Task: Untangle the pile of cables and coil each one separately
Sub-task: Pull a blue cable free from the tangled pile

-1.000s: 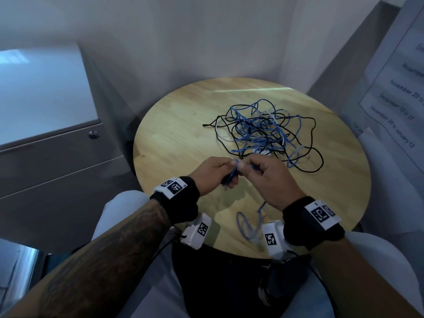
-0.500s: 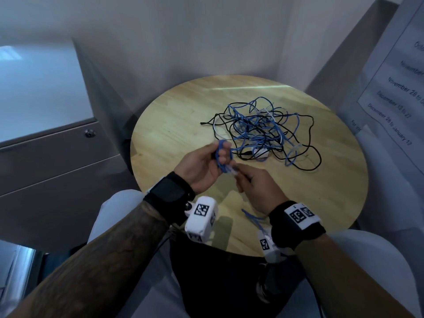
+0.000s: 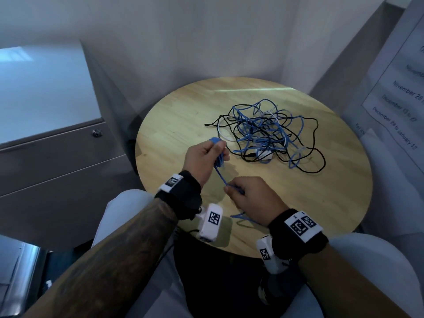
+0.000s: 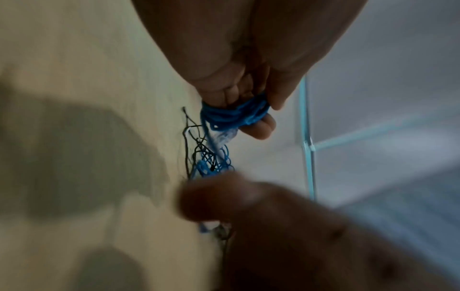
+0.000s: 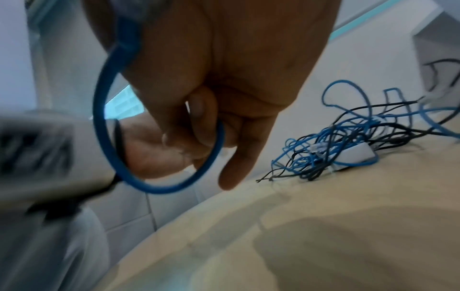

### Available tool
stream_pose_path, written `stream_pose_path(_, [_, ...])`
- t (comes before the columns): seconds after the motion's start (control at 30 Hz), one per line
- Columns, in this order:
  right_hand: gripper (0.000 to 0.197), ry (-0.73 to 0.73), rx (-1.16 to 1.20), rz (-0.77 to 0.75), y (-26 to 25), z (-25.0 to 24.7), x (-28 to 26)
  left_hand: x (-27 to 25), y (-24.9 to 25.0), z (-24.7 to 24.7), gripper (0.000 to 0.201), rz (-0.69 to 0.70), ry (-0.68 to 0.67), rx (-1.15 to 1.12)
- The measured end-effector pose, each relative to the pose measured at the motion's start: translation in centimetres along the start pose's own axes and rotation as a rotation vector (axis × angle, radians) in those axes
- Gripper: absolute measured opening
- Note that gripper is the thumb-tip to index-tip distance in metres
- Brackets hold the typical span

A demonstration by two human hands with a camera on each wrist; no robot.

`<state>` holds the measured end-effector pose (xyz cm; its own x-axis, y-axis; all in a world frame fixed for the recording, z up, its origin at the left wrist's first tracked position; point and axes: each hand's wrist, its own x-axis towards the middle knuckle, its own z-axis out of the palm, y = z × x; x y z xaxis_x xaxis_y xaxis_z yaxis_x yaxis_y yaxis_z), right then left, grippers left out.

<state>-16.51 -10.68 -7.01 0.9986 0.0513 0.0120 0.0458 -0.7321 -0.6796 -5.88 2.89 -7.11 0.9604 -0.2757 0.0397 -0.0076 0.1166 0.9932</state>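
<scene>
So the left hand [image 3: 202, 160] has blue cable [image 3: 219, 174] wound round its fingers, and the right hand [image 3: 253, 198] pinches the same cable lower down. Behind them, the tangled pile [image 3: 266, 134] of blue, black and white cables sits on the round wooden surface [image 3: 174, 125].

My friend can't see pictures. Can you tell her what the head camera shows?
Two hands wind a blue cable: the left hand holds the coil, the right hand feeds it. Behind them, tangled cables lie on a round wooden table.
</scene>
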Motion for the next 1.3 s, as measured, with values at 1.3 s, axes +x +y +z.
stream_pose_path(1.3, [0.024,0.095,0.507,0.017,1.1,-2.3,0.1,-1.4,2.6,0.1,0.038,-0.510,-0.584,-0.498])
